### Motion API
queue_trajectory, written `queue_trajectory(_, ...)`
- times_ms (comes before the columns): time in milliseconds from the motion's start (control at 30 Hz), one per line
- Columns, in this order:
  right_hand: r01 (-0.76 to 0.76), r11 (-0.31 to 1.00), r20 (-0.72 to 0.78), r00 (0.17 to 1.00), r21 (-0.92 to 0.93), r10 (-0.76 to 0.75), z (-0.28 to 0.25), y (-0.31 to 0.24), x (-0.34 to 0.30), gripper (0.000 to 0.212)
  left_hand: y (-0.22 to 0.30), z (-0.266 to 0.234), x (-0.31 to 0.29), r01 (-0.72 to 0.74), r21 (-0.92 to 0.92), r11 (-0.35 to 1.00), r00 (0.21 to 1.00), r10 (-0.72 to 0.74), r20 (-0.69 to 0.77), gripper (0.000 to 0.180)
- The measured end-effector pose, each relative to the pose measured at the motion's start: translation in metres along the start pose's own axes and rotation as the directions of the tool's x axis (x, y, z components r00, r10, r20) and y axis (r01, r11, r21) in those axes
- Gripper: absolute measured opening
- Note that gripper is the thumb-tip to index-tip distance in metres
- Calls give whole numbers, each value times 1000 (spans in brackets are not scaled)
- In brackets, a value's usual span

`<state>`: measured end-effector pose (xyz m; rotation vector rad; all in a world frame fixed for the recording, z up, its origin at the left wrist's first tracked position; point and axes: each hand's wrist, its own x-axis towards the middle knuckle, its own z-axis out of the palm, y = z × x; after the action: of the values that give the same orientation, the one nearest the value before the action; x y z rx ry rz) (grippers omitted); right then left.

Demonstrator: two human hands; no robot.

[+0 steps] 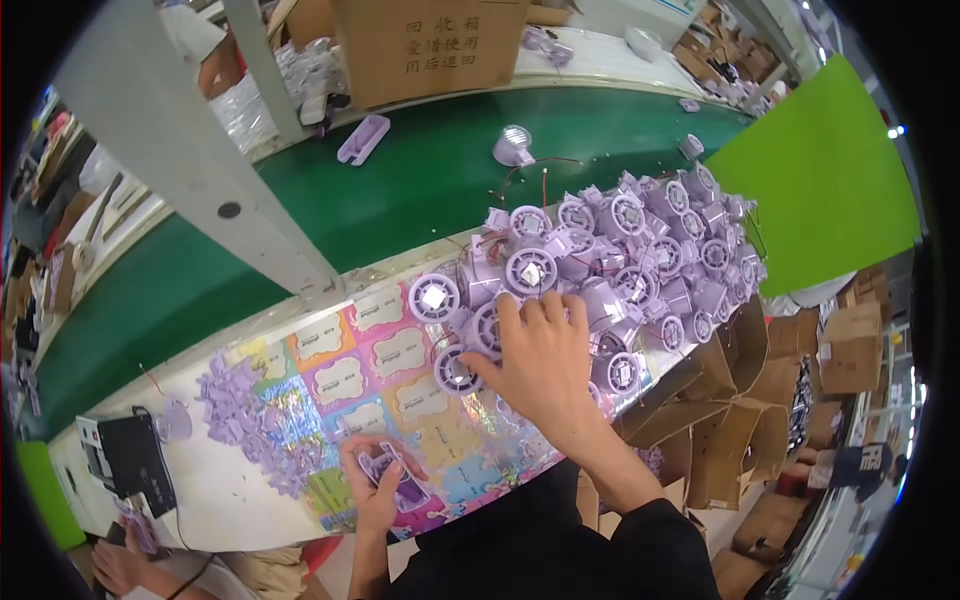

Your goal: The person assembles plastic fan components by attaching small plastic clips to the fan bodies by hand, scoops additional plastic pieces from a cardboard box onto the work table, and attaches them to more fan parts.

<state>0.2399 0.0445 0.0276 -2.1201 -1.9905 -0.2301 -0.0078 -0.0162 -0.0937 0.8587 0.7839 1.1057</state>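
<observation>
- Left hand (pixel 380 478), lower centre: pinching a lilac casing (pixel 410 492) — apparently no unit fitted yet.
- Right hand (pixel 545 355), centre: spread over a round unit (pixel 486 328); grip unclear.
- Heap (pixel 660 255), centre right — seemingly much left.

Heaped lilac housings (pixel 604 300), hollow lilac shell (pixel 411 493)

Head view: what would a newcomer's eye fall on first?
Probably the big heap of lilac round parts on the worktable, with the right hand at its left end. Next comes the bright green panel at upper right. The left hand holds a lilac piece near the worktable's near edge.
</observation>
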Motion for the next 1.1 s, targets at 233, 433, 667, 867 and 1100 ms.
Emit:
queue_trajectory(233, 2, 951, -115, 993, 309, 35, -20, 4, 5, 56, 3, -8, 0, 110, -32, 993, 993, -111, -34, 31)
queue_trajectory(433, 0, 638, 126, 980, 770, -151, -59, 0, -19, 60, 24, 5, 12, 355, 50, 933, 927, -345, -151, 19)
queue_trajectory(667, 544, 579, -63, 760, 608, -647, -18, -3, -47, 46, 45, 6, 32, 430, 61, 901, 878, -433, 204, 53)
queue_trajectory(867, 656, 521, -88, 664, 546, -743, -24, 5, -56, 39, 65, 43, 25, 528, 202, 825, 763, -565, 314, 63)
queue_trajectory(1100, 688, 492, -76, 619, 533, -782, -32, 25, -68, 36, 53, 64, 30, 484, 504, 715, 677, -671, 302, 68)
